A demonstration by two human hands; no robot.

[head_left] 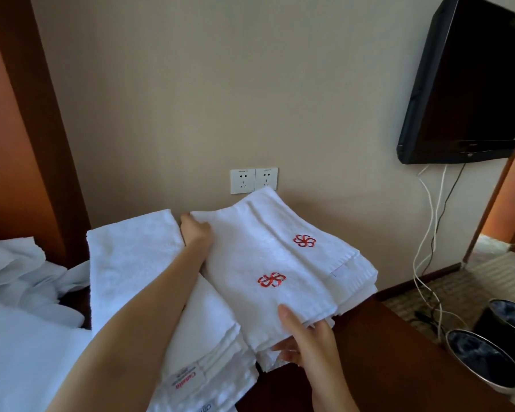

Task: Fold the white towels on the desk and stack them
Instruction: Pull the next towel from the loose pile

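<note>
L grip clenched at full reach, R grip pinching closer in, thumb on top.

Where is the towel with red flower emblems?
Head view, centre-right: the emblem towel is over the desk, below the wall sockets, right of the plain folded towel, with the left hand gripping its far corner and the right hand its near edge.

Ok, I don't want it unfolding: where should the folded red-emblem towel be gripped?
Probably pinch the red-emblem towel through all layers at its far-left corner and near edge, from the left and front, as the left hand and right hand do; its loose layered edges fan on the right.
</note>
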